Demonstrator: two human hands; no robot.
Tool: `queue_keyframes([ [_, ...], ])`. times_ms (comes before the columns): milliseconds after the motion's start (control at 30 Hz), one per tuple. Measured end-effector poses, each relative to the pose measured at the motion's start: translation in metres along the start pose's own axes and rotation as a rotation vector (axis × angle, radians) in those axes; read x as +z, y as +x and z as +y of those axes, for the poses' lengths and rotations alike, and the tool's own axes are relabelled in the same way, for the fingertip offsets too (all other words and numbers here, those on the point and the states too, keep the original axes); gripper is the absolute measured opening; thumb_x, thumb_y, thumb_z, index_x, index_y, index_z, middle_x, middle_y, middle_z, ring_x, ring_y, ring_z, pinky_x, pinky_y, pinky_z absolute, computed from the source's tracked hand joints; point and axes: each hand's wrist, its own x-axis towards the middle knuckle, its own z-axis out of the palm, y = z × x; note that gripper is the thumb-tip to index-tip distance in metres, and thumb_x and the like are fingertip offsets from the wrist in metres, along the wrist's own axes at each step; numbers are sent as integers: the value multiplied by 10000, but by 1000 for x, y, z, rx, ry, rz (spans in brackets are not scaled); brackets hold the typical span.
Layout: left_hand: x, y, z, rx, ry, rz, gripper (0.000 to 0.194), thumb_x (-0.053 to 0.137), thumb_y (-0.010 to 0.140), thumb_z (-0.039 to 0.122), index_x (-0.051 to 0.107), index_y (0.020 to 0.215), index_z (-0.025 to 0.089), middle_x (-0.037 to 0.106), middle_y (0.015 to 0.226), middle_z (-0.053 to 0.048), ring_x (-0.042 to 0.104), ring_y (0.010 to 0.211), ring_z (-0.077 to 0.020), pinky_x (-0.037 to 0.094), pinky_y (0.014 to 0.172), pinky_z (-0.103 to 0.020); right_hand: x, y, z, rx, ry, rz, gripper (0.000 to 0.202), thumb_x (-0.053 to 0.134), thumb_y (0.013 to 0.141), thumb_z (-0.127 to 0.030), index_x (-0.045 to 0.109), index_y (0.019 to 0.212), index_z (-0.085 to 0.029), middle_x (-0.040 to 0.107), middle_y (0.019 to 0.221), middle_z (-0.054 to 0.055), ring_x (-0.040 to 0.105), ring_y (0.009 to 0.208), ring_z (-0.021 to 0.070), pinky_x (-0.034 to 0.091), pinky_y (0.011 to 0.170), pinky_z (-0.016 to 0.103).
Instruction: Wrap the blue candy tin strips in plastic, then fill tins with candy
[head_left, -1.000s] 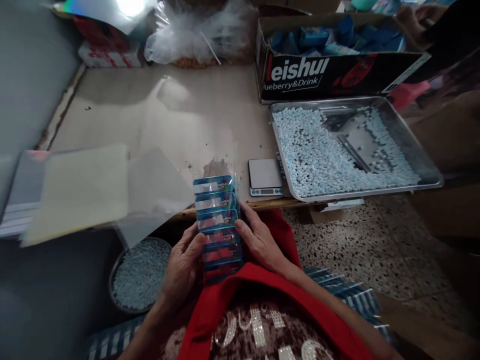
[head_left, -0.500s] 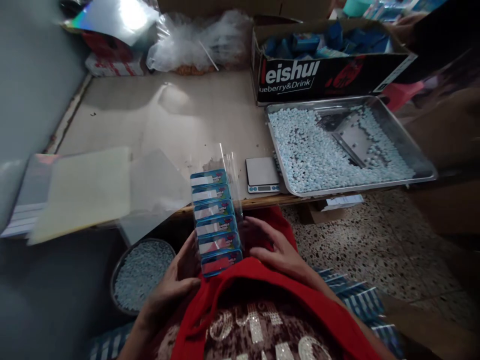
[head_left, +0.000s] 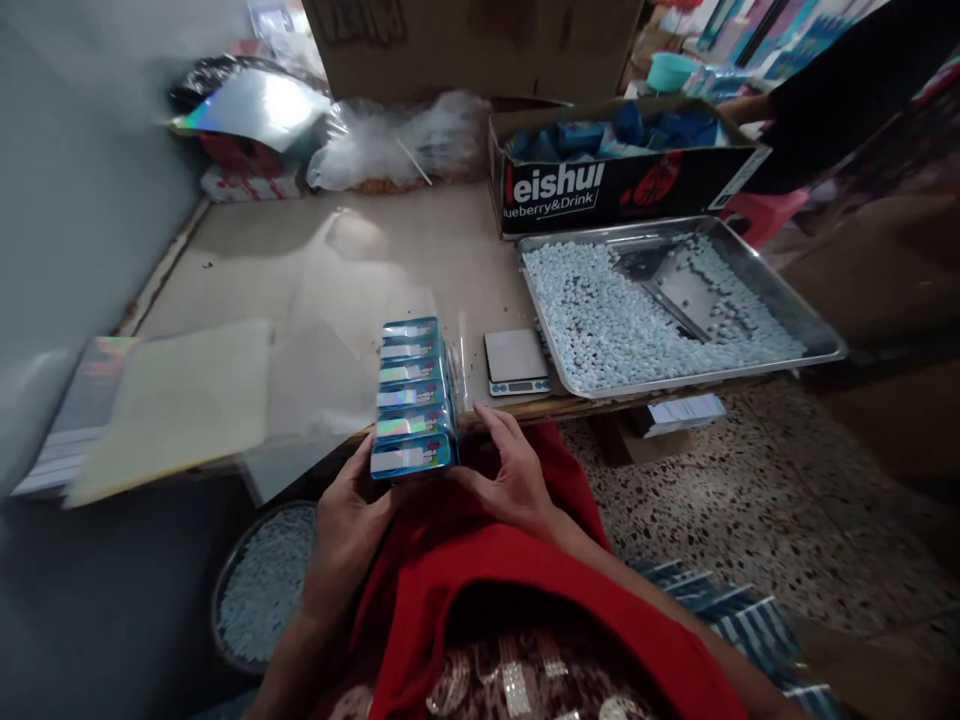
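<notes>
A row of several small blue boxes with white label strips lies at the table's front edge, its near end over my lap. My left hand touches the near left corner of the row, thumb below it. On the other side my right hand rests against the near right corner, fingers spread towards the table. Both hands hold the row between them. Clear plastic film shows along the row's right side. A small digital scale sits to the right of the boxes.
A metal tray of pale blue pellets is at the right, behind it a black carton of blue packets. Pale sheets lie at the left. Below stands a bowl of pellets. A person's dark sleeve reaches in at the upper right.
The view has tilted up. The row of boxes has tipped, so that the front of the nearest box now shows more. Both hands have closed in on its near end.
</notes>
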Motion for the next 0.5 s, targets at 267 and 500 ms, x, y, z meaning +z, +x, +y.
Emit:
queue_keyframes([
  [267,4,20,-18,21,11,-4,651,911,627,380,708,1219,202,779,1141,-56,724,1096,-301,582,986,-395,17,5,9,54,-69,-113,839,876,741,-320,525,1502,-271,675,1336,85,639,1210,299,512,1075,452],
  [500,18,16,1,59,-4,223,416,876,691,361,772,1054,188,799,986,-34,748,956,-263,610,880,-349,27,19,-1,165,184,54,366,833,791,-407,780,1108,-232,800,1023,7,746,924,235,582,859,333],
])
